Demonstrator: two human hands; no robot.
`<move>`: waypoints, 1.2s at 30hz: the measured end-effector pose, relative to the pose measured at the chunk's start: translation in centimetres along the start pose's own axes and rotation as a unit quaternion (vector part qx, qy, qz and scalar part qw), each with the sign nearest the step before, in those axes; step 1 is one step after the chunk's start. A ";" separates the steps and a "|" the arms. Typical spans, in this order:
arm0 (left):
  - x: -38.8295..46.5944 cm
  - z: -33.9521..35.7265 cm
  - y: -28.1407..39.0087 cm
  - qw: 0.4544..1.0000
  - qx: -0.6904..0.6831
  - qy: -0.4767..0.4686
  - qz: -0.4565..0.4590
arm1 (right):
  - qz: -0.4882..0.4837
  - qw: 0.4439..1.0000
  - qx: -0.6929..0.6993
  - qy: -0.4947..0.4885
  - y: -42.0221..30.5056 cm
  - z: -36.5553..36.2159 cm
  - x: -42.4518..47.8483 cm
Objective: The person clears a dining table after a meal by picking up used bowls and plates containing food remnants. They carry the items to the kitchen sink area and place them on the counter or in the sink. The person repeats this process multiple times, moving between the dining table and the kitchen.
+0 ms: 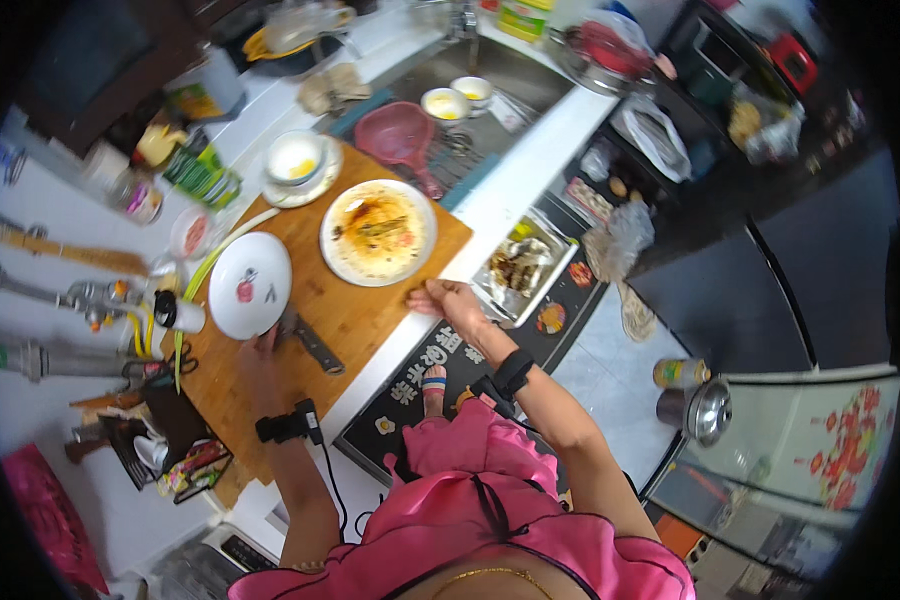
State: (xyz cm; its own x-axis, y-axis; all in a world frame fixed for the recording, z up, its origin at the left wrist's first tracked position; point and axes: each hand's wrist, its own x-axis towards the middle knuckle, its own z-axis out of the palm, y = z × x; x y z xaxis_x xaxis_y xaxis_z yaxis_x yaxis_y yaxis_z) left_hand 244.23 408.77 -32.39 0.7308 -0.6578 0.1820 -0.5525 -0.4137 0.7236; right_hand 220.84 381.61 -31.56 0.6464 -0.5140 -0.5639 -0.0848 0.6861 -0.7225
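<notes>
My left hand (261, 351) grips the lower rim of a white plate (241, 281) with a red printed motif, above the left side of a wooden cutting board (307, 262). Beside it a cleaver (316, 346) with a dark handle lies on the board. My right hand (450, 301) is at the board's near right edge, fingers extended and slightly blurred, with nothing visible in it. Just beyond it sits a white plate smeared with brown sauce and food scraps (379, 232). A bowl with yellow residue (295, 157) stands on a small plate (331, 180) at the board's back corner.
The sink (439, 67) holds a pink strainer (396, 133) and small white bowls (445, 106). Green onion stalks (208, 262) lie along the board's left edge. Below the counter, a white bin (529, 266) contains waste. A utensil rack (172, 450) stands at lower left.
</notes>
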 end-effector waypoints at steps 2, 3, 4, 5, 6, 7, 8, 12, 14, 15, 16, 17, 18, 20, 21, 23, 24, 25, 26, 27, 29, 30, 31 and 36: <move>-1.1 0.3 -1.4 1.000 -0.008 0.004 0.028 | -0.001 1.000 -0.011 -0.015 -0.4 -2.7 -4.3; -0.7 -0.1 -4.4 0.979 -0.170 0.008 -0.109 | -0.011 1.000 -0.005 -0.023 -0.6 -4.3 -6.7; -0.4 -0.9 -7.2 0.883 -0.393 0.082 -0.243 | -0.027 1.000 -0.006 -0.014 -0.7 -5.9 -9.2; -0.4 -2.2 -9.7 0.752 -0.533 0.199 -0.333 | -0.043 0.999 -0.005 -0.007 -0.7 -7.7 -11.8; 1.0 1.2 -4.2 0.825 -0.443 0.173 -0.306 | -0.075 0.996 0.012 0.045 0.1 -10.8 -14.6; 1.8 2.9 3.1 0.889 -0.327 0.164 -0.276 | -0.093 0.991 0.014 0.096 0.6 -13.5 -17.6; 2.3 4.1 11.2 0.932 -0.205 0.172 -0.245 | -0.117 0.984 0.026 0.130 1.1 -16.0 -20.8; -3.8 16.0 33.2 0.947 -0.316 -0.024 -0.044 | -0.209 0.939 0.058 0.266 3.0 -23.8 -35.0; -9.8 21.3 42.5 0.910 -0.371 -0.187 -0.007 | -0.255 0.904 0.084 0.333 4.3 -27.1 -41.7; -13.0 23.5 46.0 0.876 -0.395 -0.275 0.022 | -0.278 0.883 0.099 0.365 5.1 -28.2 -44.9; -17.0 25.5 49.9 0.844 -0.407 -0.346 0.044 | -0.295 0.861 0.106 0.401 6.3 -29.8 -48.0; -21.0 27.1 53.4 0.809 -0.413 -0.413 0.066 | -0.303 0.837 0.126 0.439 7.2 -31.0 -50.9; -25.1 28.4 56.4 0.775 -0.403 -0.480 0.080 | -0.318 0.809 0.139 0.475 8.4 -32.1 -53.9; -33.0 30.4 61.2 0.699 -0.354 -0.611 0.111 | -0.340 0.750 0.159 0.546 11.2 -34.2 -59.4; -36.3 31.6 62.7 0.670 -0.329 -0.646 0.160 | -0.346 0.723 0.167 0.575 12.7 -35.3 -61.4; -43.0 33.9 65.3 0.587 -0.308 -0.731 0.159 | -0.346 0.663 0.185 0.638 15.9 -37.1 -65.6; -46.1 35.0 66.5 0.555 -0.279 -0.765 0.170 | -0.339 0.634 0.193 0.668 17.4 -37.9 -67.5; -49.4 35.9 67.6 0.527 -0.252 -0.791 0.179 | -0.331 0.610 0.197 0.693 19.0 -38.9 -69.7; -52.5 36.8 68.8 0.501 -0.228 -0.814 0.184 | -0.313 0.577 0.208 0.725 20.6 -40.0 -71.8; -55.6 37.9 69.8 0.476 -0.212 -0.831 0.193 | -0.306 0.554 0.221 0.742 22.3 -41.0 -73.9; -61.3 40.0 71.9 0.415 -0.188 -0.859 0.235 | -0.299 0.504 0.237 0.775 24.9 -43.3 -78.6; -64.4 41.2 73.4 0.395 -0.171 -0.869 0.244 | -0.283 0.477 0.251 0.793 25.2 -44.4 -81.4; -67.3 42.4 74.9 0.368 -0.175 -0.879 0.248 | -0.276 0.461 0.240 0.808 26.0 -45.8 -84.1; -82.6 44.9 82.4 0.321 -0.199 -0.888 0.261 | -0.252 0.383 0.238 0.856 28.5 -50.1 -95.7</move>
State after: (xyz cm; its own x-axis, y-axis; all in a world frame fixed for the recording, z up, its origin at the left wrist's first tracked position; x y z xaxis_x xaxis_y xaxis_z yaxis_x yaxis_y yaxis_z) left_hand 120.31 400.80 -17.69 -0.9973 -0.0387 -0.0628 -0.0598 -0.0754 0.9954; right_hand 118.59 424.61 -18.19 -0.9899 0.0533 -0.1310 0.1351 0.0829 -0.9874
